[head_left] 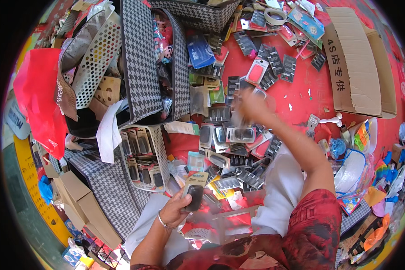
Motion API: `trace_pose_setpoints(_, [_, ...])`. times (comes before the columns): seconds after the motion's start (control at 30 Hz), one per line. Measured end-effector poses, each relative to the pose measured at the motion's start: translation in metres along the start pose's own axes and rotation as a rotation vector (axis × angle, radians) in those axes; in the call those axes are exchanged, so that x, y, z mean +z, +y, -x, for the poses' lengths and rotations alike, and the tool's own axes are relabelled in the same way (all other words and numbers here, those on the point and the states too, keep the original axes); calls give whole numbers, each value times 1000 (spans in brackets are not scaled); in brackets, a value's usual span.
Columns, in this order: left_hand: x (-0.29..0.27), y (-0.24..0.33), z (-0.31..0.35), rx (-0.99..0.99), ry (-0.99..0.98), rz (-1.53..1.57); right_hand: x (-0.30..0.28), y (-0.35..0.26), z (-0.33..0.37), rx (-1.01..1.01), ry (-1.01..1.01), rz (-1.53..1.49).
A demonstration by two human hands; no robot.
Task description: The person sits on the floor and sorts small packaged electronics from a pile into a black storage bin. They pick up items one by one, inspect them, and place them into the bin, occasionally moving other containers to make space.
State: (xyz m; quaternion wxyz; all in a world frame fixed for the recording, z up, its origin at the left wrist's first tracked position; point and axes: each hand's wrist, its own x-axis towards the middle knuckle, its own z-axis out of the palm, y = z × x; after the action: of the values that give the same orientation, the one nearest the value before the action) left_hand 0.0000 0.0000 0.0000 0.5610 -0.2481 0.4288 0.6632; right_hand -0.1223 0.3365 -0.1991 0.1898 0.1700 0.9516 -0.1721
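Observation:
My left hand (173, 210), with a bangle at its wrist, grips a carded blister pack (195, 194) that has a black rounded item on a tan backing. The thumb presses on the pack's front. Out over the pile in the middle, my right hand (253, 107) is smeared by motion; its fingers and anything in them cannot be made out. Below it lies a similar blister pack (243, 134) with a dark oval item. A white basket (163, 148) left of centre holds several such packs in rows. A pack with a red item (257, 71) lies beyond my right hand.
Houndstooth-patterned storage boxes (141, 63) stand at the left, with a red plastic bag (39, 99) beside them. A cardboard box (353, 63) sits at the far right. Loose small cards and packets cover much of the red sheet (301, 96). A tape roll (275, 16) lies at the back.

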Motion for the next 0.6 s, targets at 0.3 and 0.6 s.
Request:
trace_pose_setpoints(0.3, [0, -1, -10, 6, -25, 46, -22, 67, -76, 71, -30, -13])
trace_pose_setpoints(0.6, [12, 5, -5, 11, 21, 13, 43, -36, 84, -396, -546, 142])
